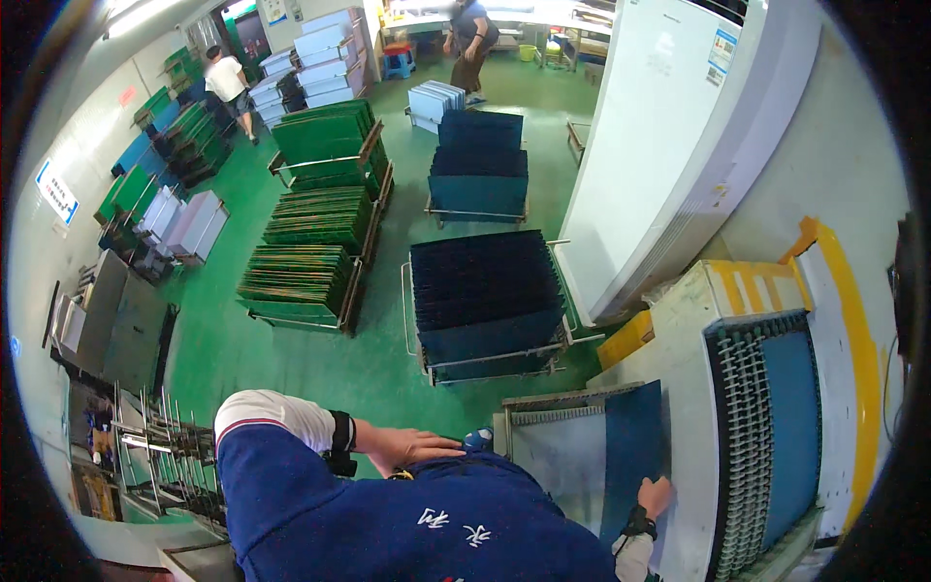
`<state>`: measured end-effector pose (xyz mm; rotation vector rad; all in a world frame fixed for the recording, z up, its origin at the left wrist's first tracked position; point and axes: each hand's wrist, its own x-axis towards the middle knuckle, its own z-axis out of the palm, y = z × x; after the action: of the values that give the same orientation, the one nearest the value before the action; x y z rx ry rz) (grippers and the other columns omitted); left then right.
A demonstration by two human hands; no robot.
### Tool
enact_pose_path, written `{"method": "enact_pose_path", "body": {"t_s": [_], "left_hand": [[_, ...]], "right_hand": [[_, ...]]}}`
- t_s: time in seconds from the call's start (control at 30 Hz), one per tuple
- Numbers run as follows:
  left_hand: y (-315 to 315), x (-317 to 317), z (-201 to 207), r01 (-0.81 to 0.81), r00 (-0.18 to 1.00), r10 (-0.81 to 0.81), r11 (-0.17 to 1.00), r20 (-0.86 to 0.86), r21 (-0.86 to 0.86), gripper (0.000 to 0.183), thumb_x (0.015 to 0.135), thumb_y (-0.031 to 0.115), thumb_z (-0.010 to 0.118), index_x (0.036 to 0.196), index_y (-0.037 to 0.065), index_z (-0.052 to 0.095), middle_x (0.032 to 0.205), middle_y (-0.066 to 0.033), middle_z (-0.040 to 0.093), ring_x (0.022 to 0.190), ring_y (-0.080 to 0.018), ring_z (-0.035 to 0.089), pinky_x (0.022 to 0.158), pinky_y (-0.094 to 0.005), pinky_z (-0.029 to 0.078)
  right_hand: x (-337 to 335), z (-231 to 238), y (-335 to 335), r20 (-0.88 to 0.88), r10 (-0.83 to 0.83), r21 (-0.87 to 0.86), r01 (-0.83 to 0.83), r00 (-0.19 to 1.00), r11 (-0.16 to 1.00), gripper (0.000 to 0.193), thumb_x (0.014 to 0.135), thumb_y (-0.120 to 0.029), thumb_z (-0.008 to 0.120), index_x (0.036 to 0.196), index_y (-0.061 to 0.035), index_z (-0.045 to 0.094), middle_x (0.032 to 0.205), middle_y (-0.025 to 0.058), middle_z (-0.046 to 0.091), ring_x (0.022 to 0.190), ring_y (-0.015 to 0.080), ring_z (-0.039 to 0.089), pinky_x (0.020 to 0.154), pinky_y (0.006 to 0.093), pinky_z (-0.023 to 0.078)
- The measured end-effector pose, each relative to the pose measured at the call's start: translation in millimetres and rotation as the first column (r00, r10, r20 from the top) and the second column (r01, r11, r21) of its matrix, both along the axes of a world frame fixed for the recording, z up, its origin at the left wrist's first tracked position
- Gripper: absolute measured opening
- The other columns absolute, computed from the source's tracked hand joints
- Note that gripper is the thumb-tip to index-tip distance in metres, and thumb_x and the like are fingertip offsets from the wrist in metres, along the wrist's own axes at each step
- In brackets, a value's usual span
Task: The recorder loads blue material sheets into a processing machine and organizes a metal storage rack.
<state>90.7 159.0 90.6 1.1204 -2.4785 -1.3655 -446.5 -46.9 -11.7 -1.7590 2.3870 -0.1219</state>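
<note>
Here the dark blue panel stands tilted in a grey slotted rack just in front of the person, leaning against the rack's right side beside the machine. The right hand grips the panel's lower right edge, fingers curled over it and pinching the sheet; a black wrist strap sits just below. The left hand lies flat on the person's own blue top, fingers spread and stretched toward the rack, holding nothing. A black band wraps that forearm below a white sleeve.

To the right of the rack runs a conveyor with a blue belt and rows of small rollers, set in a pale housing with yellow edges. Behind it rises a tall white cabinet.

Out on the green floor, a wheeled cart packed with upright dark blue panels stands nearest the rack. Two more such carts stand beyond it. To the left, carts of green panels line up in a row. Metal frames stand at the lower left.

Far off, one person in a white shirt walks by stacked crates, and another in dark clothes stands near the far wall.
</note>
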Motion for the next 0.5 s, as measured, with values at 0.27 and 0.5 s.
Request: {"method": "enact_pose_path", "body": {"t_s": [0.27,0.5], "left_hand": [[-2.9,0.5,1.0,0.011,1.0,-0.012,0.999,-0.015,-0.044,0.114,0.063,0.021,0.077,0.153,0.01,0.008,0.155,-0.0217,0.017,0.139,-0.0419,0.027,0.114,-0.0497,0.026],[-1.0,1.7,4.0,0.005,0.999,-0.006,1.0,-0.032,-0.021,0.117,0.061,0.022,0.078,0.154,0.011,0.008,0.155,-0.0215,0.016,0.139,-0.0421,0.028,0.113,-0.0495,0.027]], "right_hand": [[-16.3,-19.8,-1.0,0.028,-0.028,0.006,0.028,0.999,1.0,0.043,0.073,-0.012,0.072,0.113,0.0017,0.065,0.107,0.0224,0.067,0.103,0.038,0.062,0.087,0.0443,0.049],[-7.3,-12.4,-1.1,-0.011,-0.02,0.032,0.021,1.0,0.999,0.043,0.074,-0.014,0.074,0.113,0.0017,0.064,0.108,0.0232,0.066,0.104,0.0382,0.062,0.088,0.0446,0.049]]}}
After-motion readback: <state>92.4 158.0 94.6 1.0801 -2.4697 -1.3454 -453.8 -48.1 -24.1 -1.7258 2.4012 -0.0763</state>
